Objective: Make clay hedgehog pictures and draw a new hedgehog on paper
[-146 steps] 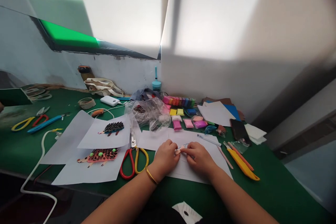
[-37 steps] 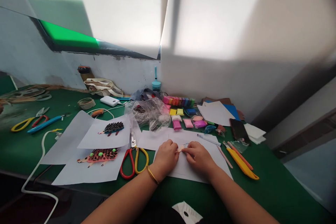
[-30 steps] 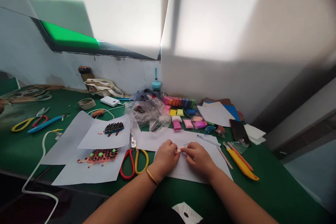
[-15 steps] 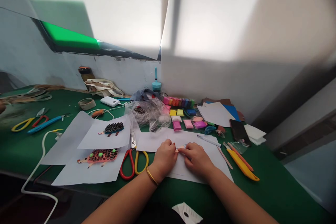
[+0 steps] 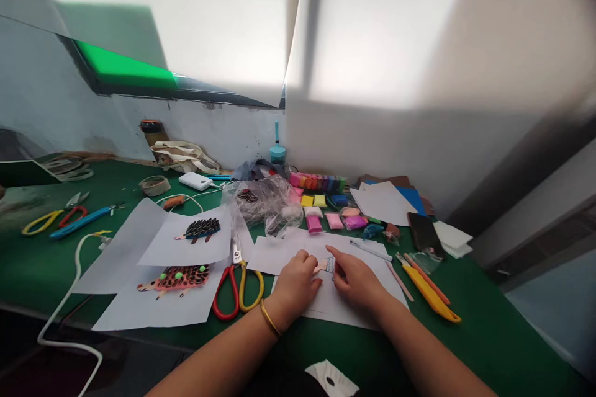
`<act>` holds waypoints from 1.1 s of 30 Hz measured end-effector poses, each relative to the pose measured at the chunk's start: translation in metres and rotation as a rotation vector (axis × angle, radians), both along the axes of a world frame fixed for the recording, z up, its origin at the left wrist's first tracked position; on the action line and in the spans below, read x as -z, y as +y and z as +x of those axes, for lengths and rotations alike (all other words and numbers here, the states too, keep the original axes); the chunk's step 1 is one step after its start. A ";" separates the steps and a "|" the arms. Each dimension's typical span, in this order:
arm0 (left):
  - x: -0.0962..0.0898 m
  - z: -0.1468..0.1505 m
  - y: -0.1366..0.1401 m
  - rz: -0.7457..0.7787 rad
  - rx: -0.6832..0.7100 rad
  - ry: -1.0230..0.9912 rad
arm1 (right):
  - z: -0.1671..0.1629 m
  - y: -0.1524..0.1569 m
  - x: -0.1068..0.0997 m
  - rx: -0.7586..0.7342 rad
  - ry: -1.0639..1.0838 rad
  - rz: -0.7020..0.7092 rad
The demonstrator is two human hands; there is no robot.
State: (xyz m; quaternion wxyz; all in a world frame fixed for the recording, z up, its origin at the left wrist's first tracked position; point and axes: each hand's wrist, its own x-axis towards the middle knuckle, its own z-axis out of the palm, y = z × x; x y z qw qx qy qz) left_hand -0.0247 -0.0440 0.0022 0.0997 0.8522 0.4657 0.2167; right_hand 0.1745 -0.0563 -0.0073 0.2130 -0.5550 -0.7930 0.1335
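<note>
On white paper in front of me lies a small pale pink clay piece, beside a blue patterned drawing. The curled fingers of my left hand close on the clay's left end; its thumb sits lower on the paper. My right hand hovers at the drawing's right side, index finger stretched forward and thumb apart, with nothing held. Part of the drawing is hidden by its fingers. Red-and-yellow-handled scissors rest left of my left hand. A white pen lies beyond my right hand.
Two decorated hedgehog pictures on paper lie to the left. Several clay packets and a plastic bag stand at the back. A yellow cutter lies right. Another pair of scissors and a white cable are far left.
My right hand has lifted off the clay and shifted right, its index finger now stretched out. More of the drawing shows. A dark green flat object has appeared at the far left edge.
</note>
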 end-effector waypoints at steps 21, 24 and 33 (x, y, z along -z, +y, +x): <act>0.003 -0.011 0.011 0.022 0.083 -0.057 | -0.010 0.003 0.002 -0.017 0.082 0.117; 0.004 -0.006 0.011 0.076 0.050 -0.019 | -0.009 0.002 0.006 -0.047 0.085 0.133; 0.006 -0.002 0.012 0.127 0.027 0.027 | -0.009 0.002 0.005 -0.059 0.055 0.156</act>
